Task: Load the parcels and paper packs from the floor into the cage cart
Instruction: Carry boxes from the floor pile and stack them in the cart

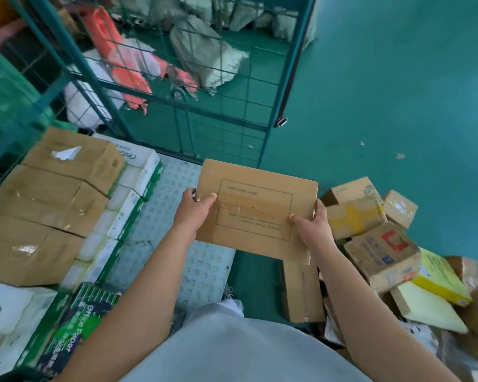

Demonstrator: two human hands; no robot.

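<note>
Above the cart floor: a flat brown cardboard parcel [255,210] with a dotted printed rectangle is held level, over the right edge of the pale perforated cart deck [174,216].
Left hand [195,209]: grips the parcel's left edge, thumb on top.
Right hand [312,226]: grips the right edge, thumb on top, fingers hidden beneath.
On the deck, left: taped brown boxes [53,199] stacked on white-and-green paper packs [130,194].
Near left: a dark green pack [78,326] reading "Office Paper".
Right floor: a heap of loose cartons [381,244], one yellow, on the green floor [398,92].
Far: green wire cage panels [204,86] with grey sacks [204,53] behind.
Hard to read: the parcel's print is too small; the white packs' logo is cut off.
</note>
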